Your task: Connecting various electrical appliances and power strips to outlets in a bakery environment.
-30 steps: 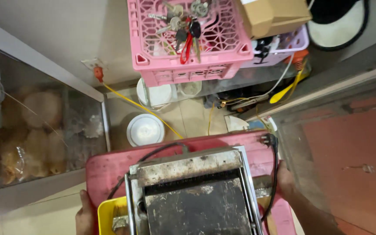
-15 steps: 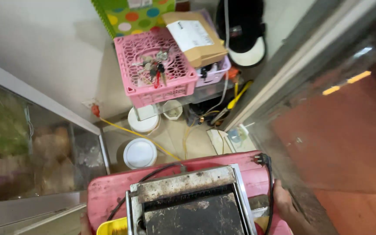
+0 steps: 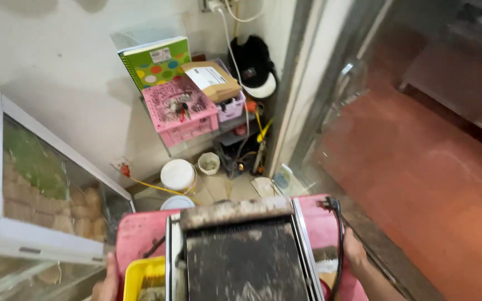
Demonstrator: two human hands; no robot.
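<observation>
Pink plastic, scuffed and stained, makes up the tray (image 3: 140, 234) that both hands carry at its two sides. On it sits a metal grill (image 3: 244, 256), dark and crusted with burnt residue, its long axis running away from the person, between the hands. The left hand (image 3: 106, 284) grips the tray's left edge, fingers closed around it, right beside a yellow tub (image 3: 143, 276). The right hand (image 3: 354, 252) clasps the right edge (mostly hidden under the rim), just beside the black cable (image 3: 338, 234) that hangs over that side. Both hands lie about equally close to the grill. Ahead on the floor stand a white bucket (image 3: 178, 174) and a pink basket (image 3: 181, 113).
</observation>
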